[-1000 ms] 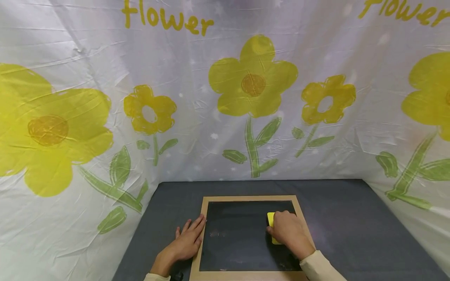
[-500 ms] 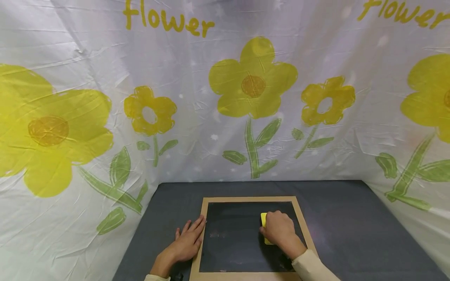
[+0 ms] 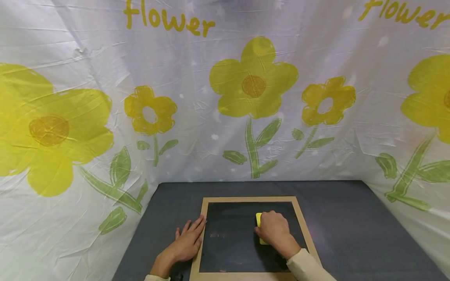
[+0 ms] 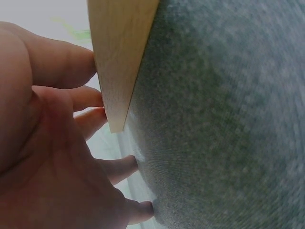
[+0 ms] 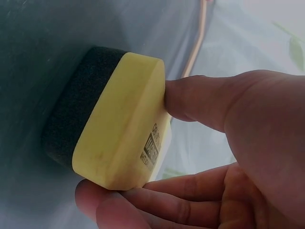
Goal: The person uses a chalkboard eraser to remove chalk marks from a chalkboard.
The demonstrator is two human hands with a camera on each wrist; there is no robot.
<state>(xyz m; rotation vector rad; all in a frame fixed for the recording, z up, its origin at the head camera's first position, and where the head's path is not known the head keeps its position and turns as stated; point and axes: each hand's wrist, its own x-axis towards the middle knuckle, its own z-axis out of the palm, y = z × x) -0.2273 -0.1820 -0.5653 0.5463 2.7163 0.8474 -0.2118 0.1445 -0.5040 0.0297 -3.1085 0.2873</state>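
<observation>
A small blackboard in a light wooden frame lies flat on the dark table. My right hand grips a yellow board eraser between thumb and fingers. Its black felt side is against the board, right of the middle, and printed letters show on its back. My left hand rests at the left side of the frame, fingers straight. In the left wrist view, several fingertips touch the frame's outer edge while others reach the grey cloth. Faint pale smudges mark the board's left part.
Dark grey cloth covers the table around the board. A white curtain printed with yellow flowers closes off the back and both sides. A small black object sits by my left wrist at the lower edge.
My right hand has slid the eraser leftward across the board, from near the right frame edge toward the middle. My left hand has stayed in place.
</observation>
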